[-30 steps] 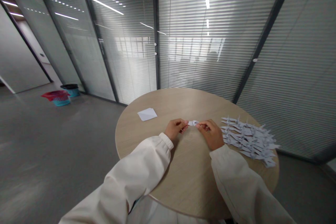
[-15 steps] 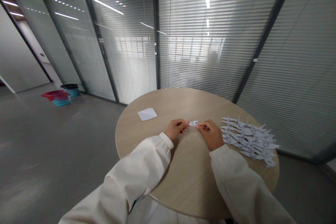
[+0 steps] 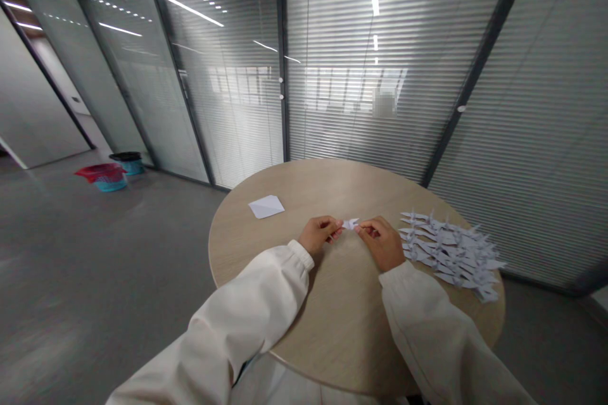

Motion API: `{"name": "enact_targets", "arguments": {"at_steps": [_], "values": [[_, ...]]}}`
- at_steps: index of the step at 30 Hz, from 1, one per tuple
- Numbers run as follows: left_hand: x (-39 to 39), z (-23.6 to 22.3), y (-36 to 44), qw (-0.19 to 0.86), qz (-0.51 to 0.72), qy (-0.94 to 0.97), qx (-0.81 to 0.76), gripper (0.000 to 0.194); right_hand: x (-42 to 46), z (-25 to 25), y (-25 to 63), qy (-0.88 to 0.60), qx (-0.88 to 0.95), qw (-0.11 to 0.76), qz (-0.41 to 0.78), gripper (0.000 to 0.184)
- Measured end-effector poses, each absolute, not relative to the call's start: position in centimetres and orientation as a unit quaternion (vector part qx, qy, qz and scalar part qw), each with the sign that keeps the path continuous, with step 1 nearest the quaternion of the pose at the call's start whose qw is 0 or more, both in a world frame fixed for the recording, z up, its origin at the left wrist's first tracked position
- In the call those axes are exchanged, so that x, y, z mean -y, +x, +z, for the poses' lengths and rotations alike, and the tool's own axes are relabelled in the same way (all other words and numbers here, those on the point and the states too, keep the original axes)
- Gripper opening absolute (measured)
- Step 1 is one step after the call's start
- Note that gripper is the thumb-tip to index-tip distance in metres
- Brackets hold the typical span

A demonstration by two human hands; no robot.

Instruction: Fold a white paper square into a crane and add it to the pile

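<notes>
My left hand (image 3: 320, 234) and my right hand (image 3: 379, 242) meet above a round wooden table (image 3: 342, 323), their fingertips pinching a small folded piece of white paper (image 3: 351, 223) between them. Its exact shape is mostly hidden by my fingers. To the right of my right hand lie several pale origami paper cranes (image 3: 449, 250) in overlapping rows. A flat folded white paper square (image 3: 266, 206) rests on the tabletop, beyond and to the left of my left hand. Cream sleeves cover both my forearms.
Behind the table stands a glass partition with slatted blinds (image 3: 361, 114). On the grey floor at the far left are a red-rimmed teal basket (image 3: 107, 178) and a black-rimmed teal bin (image 3: 128, 163).
The head view has shifted slightly. My hands stay together on the small folded paper, with only slight finger movement.
</notes>
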State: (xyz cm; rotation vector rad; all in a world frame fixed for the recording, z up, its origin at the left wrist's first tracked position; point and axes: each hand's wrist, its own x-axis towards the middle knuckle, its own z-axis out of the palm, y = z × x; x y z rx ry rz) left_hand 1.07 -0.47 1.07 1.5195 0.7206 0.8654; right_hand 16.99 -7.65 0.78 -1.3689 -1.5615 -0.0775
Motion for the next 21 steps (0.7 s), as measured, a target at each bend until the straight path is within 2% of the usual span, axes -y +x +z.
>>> {"name": "enact_targets", "arguments": {"at_steps": [21], "values": [[0.61, 1.13, 1.09, 0.585, 0.367, 0.655, -0.308, 0.045, 7.48, 0.56, 17.23, -0.581, 0.642, 0.498, -0.049, 0.018]]}}
